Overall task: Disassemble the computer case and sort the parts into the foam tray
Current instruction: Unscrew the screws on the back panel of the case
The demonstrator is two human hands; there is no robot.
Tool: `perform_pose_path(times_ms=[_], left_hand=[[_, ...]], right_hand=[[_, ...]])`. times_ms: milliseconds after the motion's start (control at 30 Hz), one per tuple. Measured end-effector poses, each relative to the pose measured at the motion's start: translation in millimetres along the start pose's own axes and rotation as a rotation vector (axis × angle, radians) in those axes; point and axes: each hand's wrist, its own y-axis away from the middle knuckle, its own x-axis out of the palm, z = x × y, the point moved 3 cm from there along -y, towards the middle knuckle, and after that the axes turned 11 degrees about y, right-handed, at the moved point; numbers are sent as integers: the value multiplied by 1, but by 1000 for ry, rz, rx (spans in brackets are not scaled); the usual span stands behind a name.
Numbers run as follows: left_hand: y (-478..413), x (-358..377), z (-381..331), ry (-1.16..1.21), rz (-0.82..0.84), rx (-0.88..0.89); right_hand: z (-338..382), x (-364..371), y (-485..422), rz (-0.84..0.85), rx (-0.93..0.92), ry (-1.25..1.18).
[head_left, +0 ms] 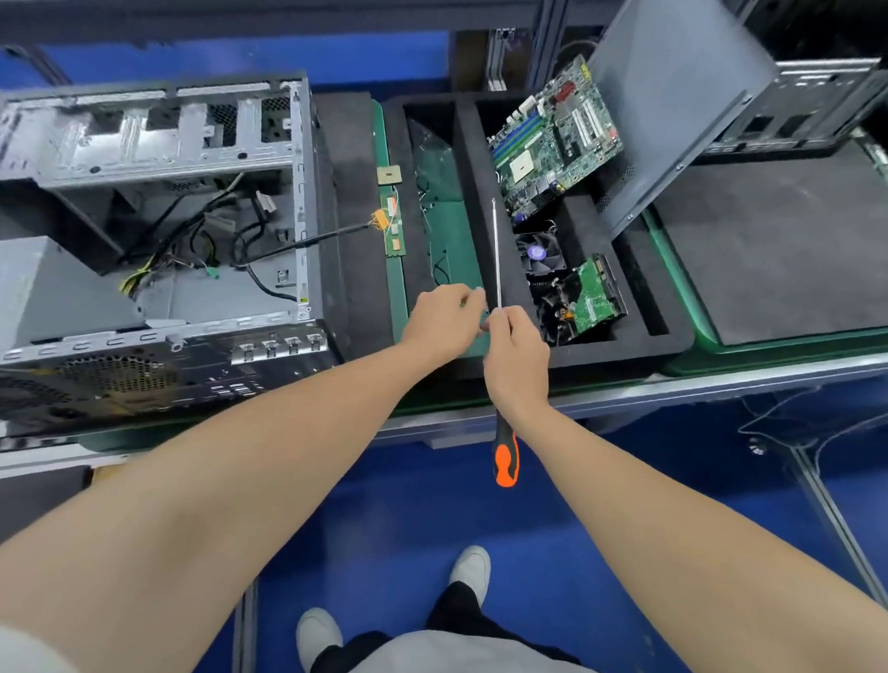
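Right hand (516, 356) grips one screwdriver (506, 458); foam tray (471, 182) holds one motherboard (555, 138).

A glossy blue floor (414, 515) spreads beneath the tabletop's metal edge rail (713, 379), where a person in white shoes (470, 569) and dark trousers (456, 608) stands. At right, a flat black pad (784, 250) lies on a green mat (788, 351); thin cables (774, 419) trail over the floor below.
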Motion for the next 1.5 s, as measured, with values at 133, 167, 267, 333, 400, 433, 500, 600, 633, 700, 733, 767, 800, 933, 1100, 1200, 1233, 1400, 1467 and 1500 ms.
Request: perform_pose_path(times_ms=[133, 167, 267, 333, 400, 433, 500, 600, 633, 700, 733, 767, 800, 933, 1100, 1200, 1233, 1400, 1467, 1500], left_hand=[[15, -13, -19, 220, -28, -22], [18, -19, -23, 273, -49, -31], [31, -51, -33, 345, -139, 19], [42, -77, -36, 289, -187, 98], [55, -100, -38, 232, -199, 189], [61, -108, -39, 243, -185, 227], [71, -124, -45, 252, -185, 272], [82, -150, -47, 50, -285, 314], [85, -158, -43, -60, -311, 334], [90, -167, -31, -238, -301, 411], [91, -167, -24, -329, -274, 472], [92, -166, -18, -443, -247, 531], [92, -163, -11, -574, -228, 574], [83, -155, 7, -886, -206, 634], [66, -160, -1, -855, -253, 649], [54, -165, -3, -871, -280, 655], [50, -166, -3, -872, -286, 655], [40, -177, 1, -839, -266, 592], [42, -182, 4, -846, -248, 615], [43, -185, 7, -857, -253, 635]], right_hand=[[41, 3, -2, -15, -26, -145], [53, 3, -2, -20, -30, -172], [92, 8, 0, -8, -27, -252], [114, 13, 3, 19, -3, -280], [133, 19, 8, 16, 22, -327], [141, 22, 10, 1, 23, -345], [155, 28, 12, -3, 21, -385], [168, 37, 15, -1, 24, -361], [170, 38, 17, -17, 18, -328], [169, 41, 18, -42, 24, -301], [168, 42, 18, -51, 37, -296], [167, 43, 18, -59, 54, -291], [166, 44, 18, -64, 73, -286], [162, 47, 14, -65, 105, -275], [163, 50, 5, 10, 73, -281], [163, 50, -2, 26, 74, -279], [162, 51, -5, 30, 77, -281], [153, 50, -18, 65, 112, -267], [148, 49, -24, 88, 133, -261], [145, 49, -28, 99, 144, -261]])
